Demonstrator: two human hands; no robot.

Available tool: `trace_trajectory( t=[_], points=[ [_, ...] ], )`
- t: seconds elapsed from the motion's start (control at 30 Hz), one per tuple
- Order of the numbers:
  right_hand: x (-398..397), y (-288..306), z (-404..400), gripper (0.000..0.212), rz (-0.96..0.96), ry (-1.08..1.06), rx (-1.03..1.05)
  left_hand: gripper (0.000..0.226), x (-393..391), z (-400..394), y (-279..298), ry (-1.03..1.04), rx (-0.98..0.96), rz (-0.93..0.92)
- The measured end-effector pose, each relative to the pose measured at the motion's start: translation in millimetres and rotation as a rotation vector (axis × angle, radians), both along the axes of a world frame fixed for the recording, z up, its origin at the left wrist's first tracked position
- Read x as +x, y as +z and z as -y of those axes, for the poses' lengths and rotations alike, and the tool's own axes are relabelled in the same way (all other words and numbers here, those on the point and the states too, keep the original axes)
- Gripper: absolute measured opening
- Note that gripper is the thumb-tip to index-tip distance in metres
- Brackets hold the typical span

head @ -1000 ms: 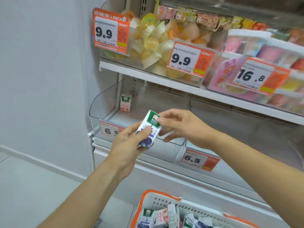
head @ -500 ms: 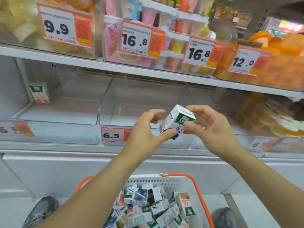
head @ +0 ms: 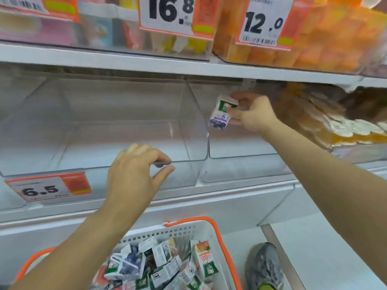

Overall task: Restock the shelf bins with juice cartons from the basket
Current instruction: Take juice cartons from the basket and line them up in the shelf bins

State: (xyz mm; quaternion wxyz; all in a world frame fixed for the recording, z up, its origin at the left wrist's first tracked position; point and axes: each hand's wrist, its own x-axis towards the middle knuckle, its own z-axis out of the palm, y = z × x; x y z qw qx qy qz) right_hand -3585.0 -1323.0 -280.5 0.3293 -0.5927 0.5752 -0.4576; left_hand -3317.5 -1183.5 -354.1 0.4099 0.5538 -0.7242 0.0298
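Right hand (head: 254, 115) fingers pinch carton (head: 222, 114) upright, right of divider (head: 196, 120), for placing; left hand (head: 134, 174) fingers loosely curled at bin (head: 184, 162) rim, steadying.

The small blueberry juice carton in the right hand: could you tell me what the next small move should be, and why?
Probably lower it to the floor of the clear plastic bin and let go. The right hand holds the small white and purple juice carton above that bin's floor, past the clear divider. The left hand holds nothing, hovering at the neighbouring bin's front edge.
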Motion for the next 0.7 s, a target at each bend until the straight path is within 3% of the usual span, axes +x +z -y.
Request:
trace_trajectory(
  t=[0.07, 0.17, 0.37, 0.5, 0.6, 0.7],
  points=[
    [15.2, -4.9, 35.6, 0.032, -0.013, 0.066, 0.056, 0.015, -0.3, -0.5, -0.7, 0.005, 0.007, -0.010],
    [33.4, -13.1, 81.1, 0.037, -0.243, 0.079, 0.052, 0.015, -1.6, -2.1, -3.7, 0.009, -0.027, -0.006],
    [56.5, -46.2, 114.2, 0.038, -0.466, 0.055, -0.030, 0.016, -2.8, -2.3, -8.4, 0.013, -0.067, -0.022],
    [51.2, -49.6, 112.7, 0.040, -0.400, -0.015, -0.050, 0.016, -2.0, -1.9, -10.3, 0.010, -0.089, -0.018],
    [42.5, -39.1, 98.7, 0.044, -0.453, 0.029, 0.018, 0.016, -2.1, -2.0, -10.4, -0.003, -0.091, -0.013],
    [28.4, -19.4, 62.7, 0.030, -0.379, 0.005, -0.040, 0.014, -1.2, -2.0, -9.2, -0.013, -0.078, -0.009]
  ],
)
